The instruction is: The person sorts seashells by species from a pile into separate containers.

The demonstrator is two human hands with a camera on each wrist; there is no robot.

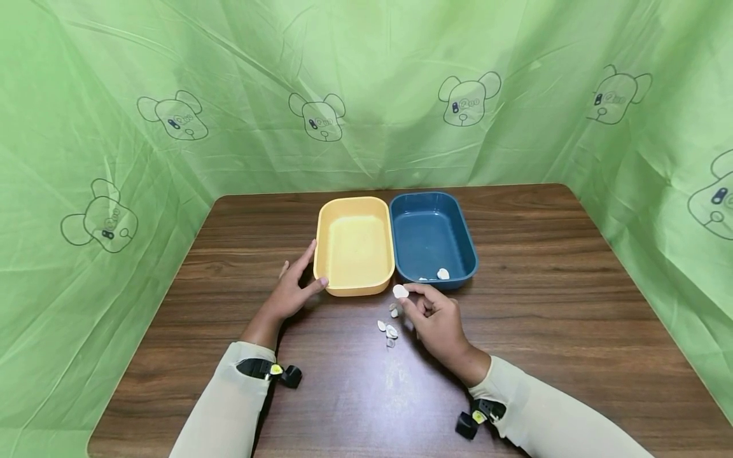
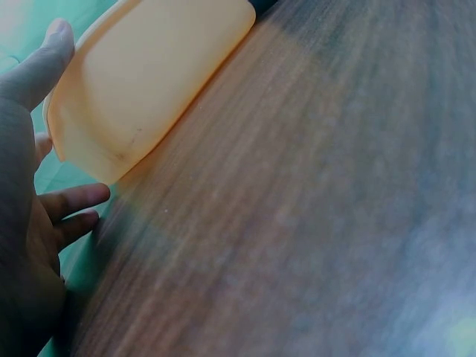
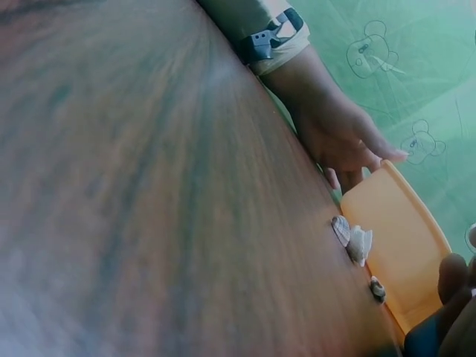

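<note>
A white seashell (image 1: 400, 291) is pinched between the thumb and index finger of my right hand (image 1: 439, 324), just in front of the gap between two plastic bins. My left hand (image 1: 289, 296) rests with extended fingers against the left side and near-left corner of the yellow bin (image 1: 355, 248). Beside it, nearly touching, stands the blue bin (image 1: 426, 235), with a white shell (image 1: 443, 273) and part of another at its near end. Several small shells (image 1: 392, 331) lie on the table left of my right hand; the right wrist view shows ridged ones (image 3: 359, 244).
Both bins stand on a brown wood-grain table (image 1: 532, 267). A green curtain (image 1: 389, 51) with bear-head drawings hangs around its back and sides. Each wrist bears a black strap with a small camera (image 1: 291, 376).
</note>
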